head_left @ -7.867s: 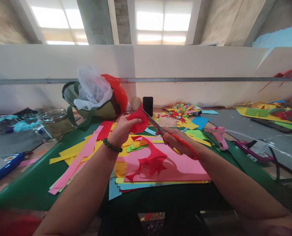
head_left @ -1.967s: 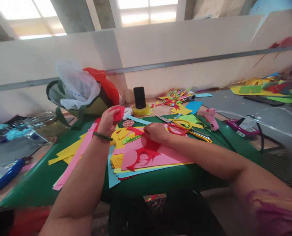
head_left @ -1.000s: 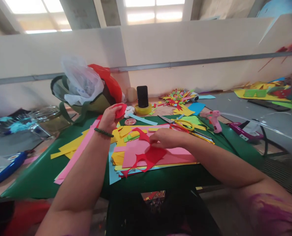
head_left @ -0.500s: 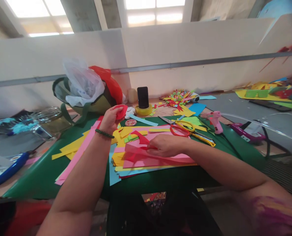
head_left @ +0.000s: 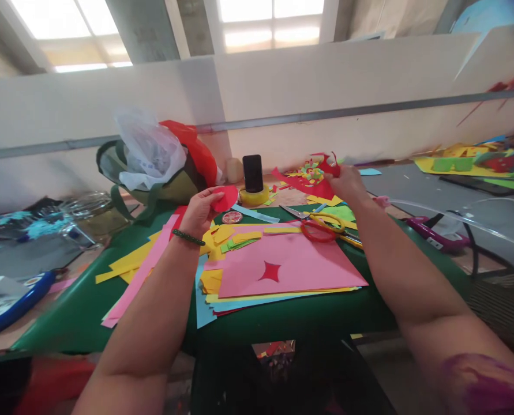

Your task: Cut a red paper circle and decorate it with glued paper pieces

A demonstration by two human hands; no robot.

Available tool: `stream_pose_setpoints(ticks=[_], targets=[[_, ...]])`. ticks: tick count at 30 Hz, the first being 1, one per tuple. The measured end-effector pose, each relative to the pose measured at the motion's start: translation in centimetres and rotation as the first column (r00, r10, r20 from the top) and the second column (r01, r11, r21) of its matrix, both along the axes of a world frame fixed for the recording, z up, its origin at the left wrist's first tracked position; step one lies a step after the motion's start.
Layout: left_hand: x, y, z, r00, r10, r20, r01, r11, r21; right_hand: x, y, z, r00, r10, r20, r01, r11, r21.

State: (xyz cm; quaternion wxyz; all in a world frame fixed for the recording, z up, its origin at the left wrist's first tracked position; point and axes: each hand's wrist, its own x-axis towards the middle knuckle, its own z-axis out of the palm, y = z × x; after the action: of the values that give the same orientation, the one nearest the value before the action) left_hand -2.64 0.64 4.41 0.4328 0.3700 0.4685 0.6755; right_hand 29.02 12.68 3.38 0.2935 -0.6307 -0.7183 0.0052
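Note:
My left hand, with a dark beaded bracelet at its wrist, is closed on a rounded piece of red paper. Over the back right of the table, my right hand pinches a larger red paper scrap with curved cut-outs. A small four-pointed red paper piece lies on the pink paper sheet, which tops a stack of coloured sheets. Red and yellow-handled scissors rest behind the sheet. Part of the pink glue gun shows behind my right forearm.
A phone stands upright on a yellow tape roll. The bag with plastic inside is at the back left. Yellow strips lie left on the green surface. A blue tool sits at the far left.
My right hand has lifted the red scrap off the pink sheet and carried it to the back right. The four-pointed red piece now shows on the sheet. My left hand still holds its red paper.

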Motion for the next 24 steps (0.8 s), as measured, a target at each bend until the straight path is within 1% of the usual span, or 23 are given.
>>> stream_pose_setpoints(ticks=[2, 3, 4, 5, 6, 7, 8, 9, 10, 11, 12, 13, 14, 15, 16, 18, 19, 20, 21, 22, 23, 24], targets=[[0.1, 0.0, 0.0, 1.0, -0.021, -0.019, 0.02, 1.0, -0.01, 1.0, 0.4, -0.4, 0.996, -0.078, 0.046, 0.083, 0.989, -0.119], [0.2, 0.0, 0.0, 0.999, -0.038, -0.032, 0.038, 0.999, -0.017, 1.1, 0.3, -0.5, 0.992, -0.111, 0.06, 0.119, 0.983, -0.142], [0.3, 0.0, -0.1, 0.997, -0.061, -0.05, 0.059, 0.998, -0.025, 0.9, 0.1, -0.7, 0.989, -0.127, 0.077, 0.136, 0.984, -0.118], [0.5, -0.1, -0.3, 0.994, -0.084, -0.072, 0.081, 0.996, -0.038, 0.4, -0.3, -0.7, 0.988, -0.129, 0.083, 0.134, 0.99, -0.051], [0.8, -0.1, -0.6, 0.99, -0.106, -0.096, 0.101, 0.994, -0.052, -0.2, -0.8, -0.7, 0.992, -0.107, 0.07, 0.104, 0.994, 0.04], [1.2, -0.1, -0.9, 0.985, -0.126, -0.121, 0.119, 0.991, -0.067, -1.1, -1.5, -0.6, 0.998, -0.043, 0.039, 0.038, 0.991, 0.128], [1.7, -0.1, -1.2, 0.979, -0.145, -0.146, 0.135, 0.988, -0.08, -2.0, -2.3, -0.5, 0.998, 0.065, -0.01, -0.062, 0.98, 0.189], [2.3, -0.2, -1.6, 0.971, -0.168, -0.169, 0.154, 0.984, -0.089, -3.0, -3.3, -0.3, 0.976, 0.202, -0.082, -0.183, 0.963, 0.195], [2.9, -0.3, -1.9, 0.963, -0.191, -0.189, 0.177, 0.98, -0.09, -4.0, -4.3, -0.2, 0.919, 0.356, -0.17, -0.339, 0.933, 0.121], [3.4, -0.5, -2.2, 0.955, -0.213, -0.205, 0.2, 0.976, -0.081, -4.9, -5.3, -0.1, 0.842, 0.47, -0.264, -0.488, 0.873, -0.002], [3.9, -0.6, -2.4, 0.95, -0.225, -0.215, 0.217, 0.974, -0.059, -5.7, -6.3, -0.1, 0.756, 0.568, -0.326, -0.631, 0.764, -0.133], [4.2, -0.7, -2.5, 0.95, -0.221, -0.22, 0.22, 0.975, -0.029, -6.3, -7.3, -0.1, 0.686, 0.646, -0.335, -0.727, 0.621, -0.292], [4.3, -0.7, -2.5, 0.956, -0.197, -0.216, 0.203, 0.979, 0.006, -6.8, -8.2, -0.2, 0.638, 0.703, -0.316, -0.761, 0.509, -0.404], [4.2, -0.6, -2.4, 0.966, -0.16, -0.204, 0.171, 0.985, 0.039, -7.2, -9.1, -0.3, 0.593, 0.755, -0.279, -0.768, 0.426, -0.479], [4.0, -0.4, -2.2, 0.978, -0.109, -0.18, 0.123, 0.99, 0.067, -7.4, -9.9, -0.3, 0.558, 0.797, -0.229, -0.762, 0.385, -0.52], [3.1, 0.0, -1.8, 0.994, -0.003, -0.11, 0.013, 0.995, 0.095, -7.8, -11.4, -0.5, 0.501, 0.854, -0.138, -0.762, 0.36, -0.539], [2.5, 0.3, -1.7, 0.997, 0.042, -0.072, -0.036, 0.995, 0.093, -7.9, -12.0, -0.6, 0.463, 0.877, -0.13, -0.768, 0.324, -0.552], [2.0, 0.6, -1.5, 0.996, 0.077, -0.038, -0.074, 0.994, 0.083, -7.9, -12.5, -0.6, 0.401, 0.9, -0.171, -0.774, 0.233, -0.588], [1.6, 0.8, -1.4, 0.995, 0.101, -0.011, -0.1, 0.992, 0.071, -7.9, -12.9, -0.5, 0.314, 0.912, -0.264, -0.766, 0.079, -0.638], [1.3, 0.9, -1.4, 0.993, 0.114, 0.008, -0.114, 0.992, 0.058, -7.9, -13.1, -0.4, 0.222, 0.892, -0.393, -0.735, -0.112, -0.669], [1.1, 1.0, -1.4, 0.993, 0.117, 0.018, -0.118, 0.992, 0.047, -7.7, -13.1, -0.4, 0.146, 0.837, -0.527, -0.694, -0.293, -0.658], [1.0, 1.1, -1.4, 0.993, 0.115, 0.023, -0.116, 0.992, 0.041, -7.6, -12.9, -0.3, 0.101, 0.771, -0.629, -0.677, -0.41, -0.612]])
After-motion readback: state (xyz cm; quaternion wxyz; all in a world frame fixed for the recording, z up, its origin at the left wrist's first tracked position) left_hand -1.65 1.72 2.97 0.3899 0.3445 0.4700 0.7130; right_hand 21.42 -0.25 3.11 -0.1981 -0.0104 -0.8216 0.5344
